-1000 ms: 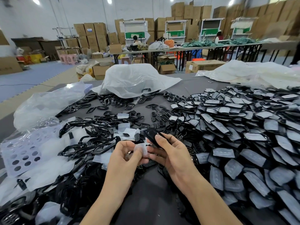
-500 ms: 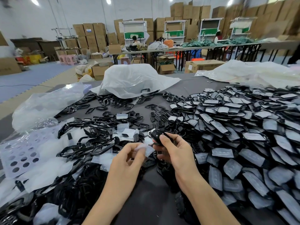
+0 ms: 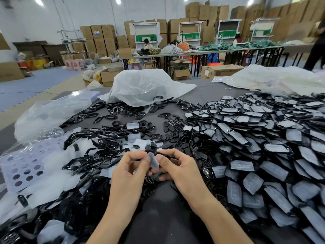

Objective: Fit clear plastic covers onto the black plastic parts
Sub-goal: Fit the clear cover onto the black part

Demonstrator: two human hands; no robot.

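Left grip: the clear cover (image 3: 154,162) is pinched by its edge between thumb and forefinger of the left hand (image 3: 129,170), with the other fingers curled in.
Right grip: the black part (image 3: 155,152) is held in the curled fingers of the right hand (image 3: 181,169), and the thumb is laid close against the cover.
Where the pieces are: both are held between the two hands, just above the table (image 3: 202,97). Whether the cover is already seated cannot be told.
Cover, handling: it is judged light, thin and bendy, and probably slippery. It is best taken by the rim and pressed down evenly, so that it is not creased.
Part, handling: it is judged light, stiff and glossy. It is best held by its long sides, so that the face is left free.
Close by: loose covers (image 3: 139,143) are seen just beyond the hands, and bare black frames (image 3: 98,155) to the left.
Further out: a large pile of covered parts (image 3: 263,152) is spread to the right, and a plastic bag (image 3: 146,85) is heaped at the far side.
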